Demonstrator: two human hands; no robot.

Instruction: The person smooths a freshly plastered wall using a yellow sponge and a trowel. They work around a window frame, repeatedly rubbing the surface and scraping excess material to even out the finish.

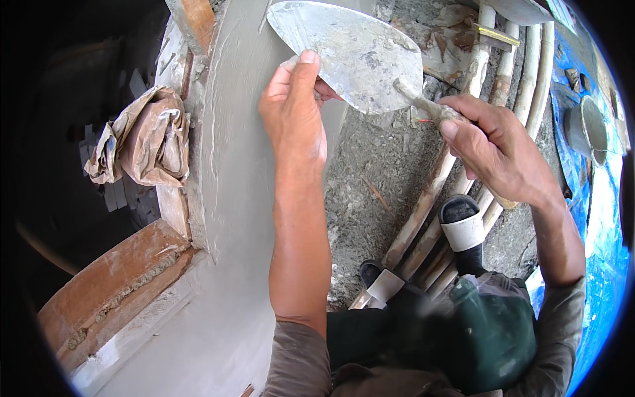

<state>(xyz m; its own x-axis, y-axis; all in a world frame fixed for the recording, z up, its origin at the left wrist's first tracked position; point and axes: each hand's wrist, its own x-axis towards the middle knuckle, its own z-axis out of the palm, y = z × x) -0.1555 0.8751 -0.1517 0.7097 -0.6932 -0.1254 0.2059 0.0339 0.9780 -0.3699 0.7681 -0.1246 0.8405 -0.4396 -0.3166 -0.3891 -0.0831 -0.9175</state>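
A mortar-smeared trowel with a broad, rounded metal blade is held out in front of me. My right hand wraps round its handle, whose lower end shows below the palm. At the blade's left edge, my left hand pinches the metal, thumb on the near face and fingers partly hidden behind. Whether anything else lies in those left fingers cannot be made out. Just behind my left forearm runs a smooth, grey plastered wall face, with some ridges along its left edge.
Crumpled brown paper sits on the wall's left edge, by a wooden frame. Several pale poles lie along the rough ground, my feet in sandals over them. Blue sheeting and a grey bucket are at right.
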